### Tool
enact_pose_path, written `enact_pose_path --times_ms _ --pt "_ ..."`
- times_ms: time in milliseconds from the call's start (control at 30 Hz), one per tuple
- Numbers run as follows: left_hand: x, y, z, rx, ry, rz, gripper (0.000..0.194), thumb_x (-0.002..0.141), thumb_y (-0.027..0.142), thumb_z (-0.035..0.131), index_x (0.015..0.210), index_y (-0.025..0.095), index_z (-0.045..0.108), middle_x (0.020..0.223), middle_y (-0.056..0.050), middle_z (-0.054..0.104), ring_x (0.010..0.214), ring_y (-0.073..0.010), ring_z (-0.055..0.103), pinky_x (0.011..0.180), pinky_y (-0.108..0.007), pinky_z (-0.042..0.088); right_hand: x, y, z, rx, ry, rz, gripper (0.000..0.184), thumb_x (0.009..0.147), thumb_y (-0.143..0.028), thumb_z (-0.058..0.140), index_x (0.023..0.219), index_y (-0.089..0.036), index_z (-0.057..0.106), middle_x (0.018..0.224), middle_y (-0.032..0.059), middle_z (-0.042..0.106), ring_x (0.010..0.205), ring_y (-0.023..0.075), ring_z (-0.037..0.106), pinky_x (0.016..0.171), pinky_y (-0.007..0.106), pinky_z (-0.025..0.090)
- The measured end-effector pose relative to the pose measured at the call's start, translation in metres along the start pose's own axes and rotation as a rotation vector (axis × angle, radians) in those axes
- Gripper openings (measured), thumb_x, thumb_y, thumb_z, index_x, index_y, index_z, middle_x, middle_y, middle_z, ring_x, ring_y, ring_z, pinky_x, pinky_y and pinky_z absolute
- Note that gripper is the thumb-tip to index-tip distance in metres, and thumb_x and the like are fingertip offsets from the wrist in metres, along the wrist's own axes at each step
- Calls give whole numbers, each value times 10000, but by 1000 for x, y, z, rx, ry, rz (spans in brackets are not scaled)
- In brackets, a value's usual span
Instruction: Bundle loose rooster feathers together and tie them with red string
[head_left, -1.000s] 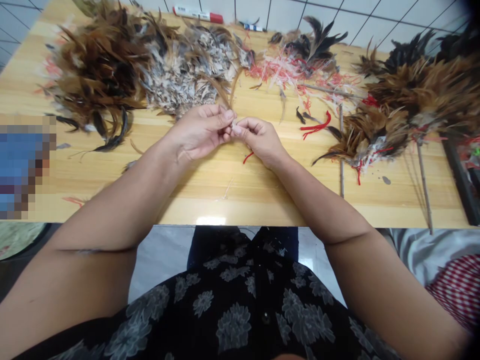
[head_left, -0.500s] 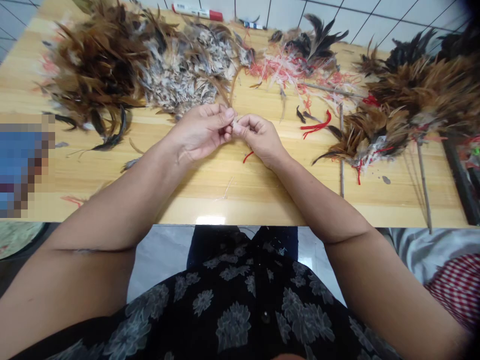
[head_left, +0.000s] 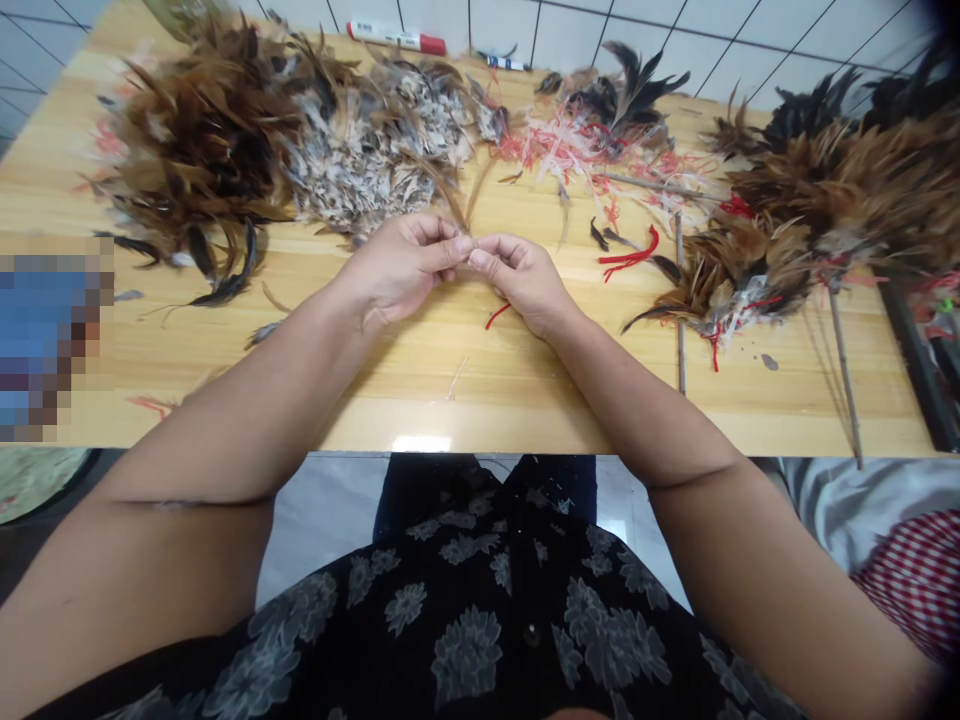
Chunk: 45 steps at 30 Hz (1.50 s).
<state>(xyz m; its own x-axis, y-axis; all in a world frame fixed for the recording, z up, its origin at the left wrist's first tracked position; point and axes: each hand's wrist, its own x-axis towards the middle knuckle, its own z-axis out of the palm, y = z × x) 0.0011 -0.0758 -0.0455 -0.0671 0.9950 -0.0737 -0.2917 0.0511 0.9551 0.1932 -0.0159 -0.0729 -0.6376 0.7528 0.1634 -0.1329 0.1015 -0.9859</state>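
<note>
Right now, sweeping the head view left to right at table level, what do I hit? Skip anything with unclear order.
Brown feather pile → left hand → right hand → loose red strands → upright-looking stick → slanted stick → black bar.

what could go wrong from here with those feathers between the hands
The slim, curved brown feathers seem pinched only near their lower ends, where the left hand and right hand meet, so they might slip loose. If dropped, they could get lost in the fluffy grey-white feather heap beyond. The thin red string by the right hand might snag.
</note>
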Motion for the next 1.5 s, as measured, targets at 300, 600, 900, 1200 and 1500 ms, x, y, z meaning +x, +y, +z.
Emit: enact_pose_path --times_ms 300,600,900,1200,1500 --pt "2 -3 -4 16 -91 86 467 822 193 1254 796 194 788 804 4 714 741 -161 623 717 -273 489 -1 -8 -3 40 -52 34 715 841 -861 1056 953 -187 842 909 19 831 1046 189 806 942 279 675" --pt "0 1 -2 23 -93 -5 448 882 170 1221 793 176 782 808 -22 767 757 -159 700 745 -254 574 0 3 -3 79 -33 52 707 756 -879 1092 877 -229 845 987 59 921 1049 223 842 1125 374 702" --pt "0 -6 -4 131 -101 194 606 705 513 1321 817 199 816 788 -10 762 749 -177 700 767 -278 605 3 12 -5 -3 -50 23 626 856 -818 1050 919 -220 874 1038 44 921 1076 204 812 1157 360 650" --pt "1 -1 -10 100 -99 143 649 610 599 1355 793 224 857 830 -10 791 802 -164 699 790 -269 601 -1 -1 0 84 -35 100 604 743 -753 1149 906 -239 876 1057 33 924 1098 200 823 1159 337 674" --pt "-6 8 -10 134 -115 78 670 590 692 1344 823 260 889 840 -30 790 826 -210 658 813 -361 554 -2 -11 6 20 0 66 639 883 -789 1041 823 -239 720 884 -12 758 965 172 694 1022 305 619"
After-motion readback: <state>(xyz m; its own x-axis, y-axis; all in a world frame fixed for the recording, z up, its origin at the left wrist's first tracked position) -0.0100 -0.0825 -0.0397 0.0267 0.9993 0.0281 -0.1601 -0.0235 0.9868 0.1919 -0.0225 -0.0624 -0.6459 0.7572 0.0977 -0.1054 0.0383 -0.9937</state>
